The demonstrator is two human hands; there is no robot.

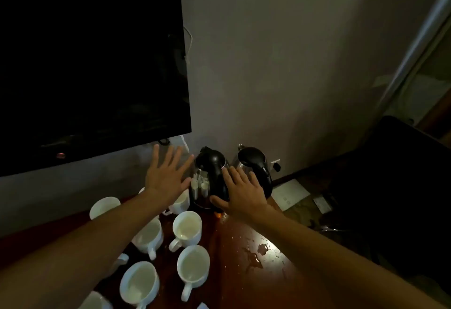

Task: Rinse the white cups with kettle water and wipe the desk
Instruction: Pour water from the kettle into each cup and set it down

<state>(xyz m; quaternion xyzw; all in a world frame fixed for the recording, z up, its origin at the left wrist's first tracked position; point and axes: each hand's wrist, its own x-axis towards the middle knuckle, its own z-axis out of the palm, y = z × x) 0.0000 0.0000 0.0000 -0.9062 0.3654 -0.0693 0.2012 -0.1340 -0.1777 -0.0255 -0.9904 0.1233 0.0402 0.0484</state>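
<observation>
Both hands are out over the desk (234, 272) with fingers straight and spread. The left hand (166, 177) hovers palm down above the back cups, its fingertips near the left kettle's lid, holding nothing. The right hand (244, 192) is also flat and open; its fingers lie over the handle of the left kettle (210, 174), the thumb low beside the kettle's base, and whether skin actually touches the handle cannot be told.

Two steel kettles with black lids and handles stand side by side at the wall, the right kettle (253, 162) just beyond the right hand. White cups (187, 228) stand upright in a cluster on the left part of the dark wooden desk, in front of the kettles and under the left forearm; several seem to hold pale liquid. Water puddles (256, 255) and droplets glisten on the desk right of the cups. A dark screen (92, 64) hangs on the wall above.
</observation>
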